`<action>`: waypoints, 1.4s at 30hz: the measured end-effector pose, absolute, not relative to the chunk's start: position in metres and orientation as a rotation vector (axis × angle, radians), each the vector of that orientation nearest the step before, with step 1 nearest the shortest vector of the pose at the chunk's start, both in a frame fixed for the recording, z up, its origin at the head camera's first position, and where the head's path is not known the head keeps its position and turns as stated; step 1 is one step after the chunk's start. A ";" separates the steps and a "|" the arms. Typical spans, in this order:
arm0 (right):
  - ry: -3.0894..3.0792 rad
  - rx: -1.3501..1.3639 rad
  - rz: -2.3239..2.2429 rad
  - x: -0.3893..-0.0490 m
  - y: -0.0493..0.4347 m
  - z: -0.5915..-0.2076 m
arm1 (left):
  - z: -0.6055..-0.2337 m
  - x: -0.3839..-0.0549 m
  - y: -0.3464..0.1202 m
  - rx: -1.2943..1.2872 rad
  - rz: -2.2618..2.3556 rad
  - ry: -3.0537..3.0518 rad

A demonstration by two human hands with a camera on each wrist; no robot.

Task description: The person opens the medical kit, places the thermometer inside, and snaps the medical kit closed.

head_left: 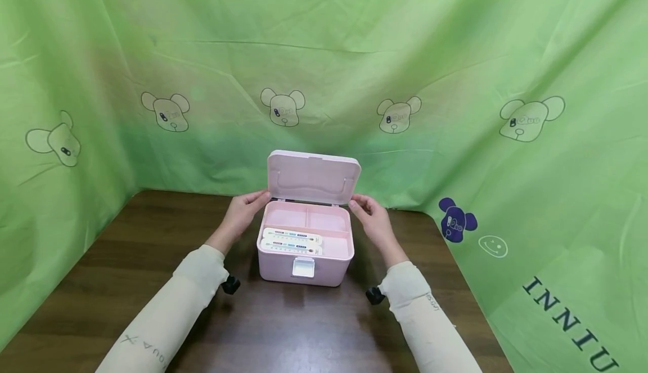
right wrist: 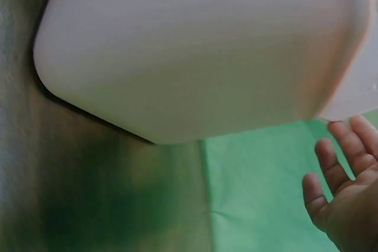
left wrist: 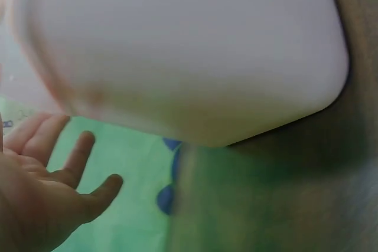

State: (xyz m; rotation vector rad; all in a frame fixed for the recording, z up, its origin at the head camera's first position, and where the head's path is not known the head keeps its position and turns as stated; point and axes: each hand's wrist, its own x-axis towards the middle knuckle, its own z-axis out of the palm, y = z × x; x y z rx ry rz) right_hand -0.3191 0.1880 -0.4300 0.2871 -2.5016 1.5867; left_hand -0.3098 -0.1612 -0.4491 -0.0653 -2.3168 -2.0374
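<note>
In the head view a pink storage box (head_left: pixel 324 272) stands on the table with its lid (head_left: pixel 314 176) raised and tilted back on the hinges. My left hand (head_left: pixel 242 215) holds the lid's lower left edge between thumb and fingers. At the lower right edge my right hand (head_left: pixel 376 222) pinches the lid in the same way. Two flat white strips (head_left: pixel 291 237) with printed scales lie in the front compartment of the pink tray (head_left: pixel 338 244). Both wrist views show the outer fingers spread beside the box; the lid grip itself is partly hidden there.
A white latch (head_left: pixel 304 267) hangs on the box's front. Beneath is a dark wooden table (head_left: pixel 167 238). Green cloth (head_left: pixel 324 58) with bear-head prints hangs behind it and along both sides, close to the raised lid.
</note>
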 end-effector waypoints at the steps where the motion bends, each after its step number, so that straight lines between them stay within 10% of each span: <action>1: -2.522 0.295 1.588 -0.319 0.190 -0.427 | -0.446 -0.309 -0.163 -0.075 -2.002 -2.363; 42: -3.051 0.557 1.574 -0.317 0.205 -0.348 | -0.368 -0.313 -0.177 -0.251 -1.935 -2.948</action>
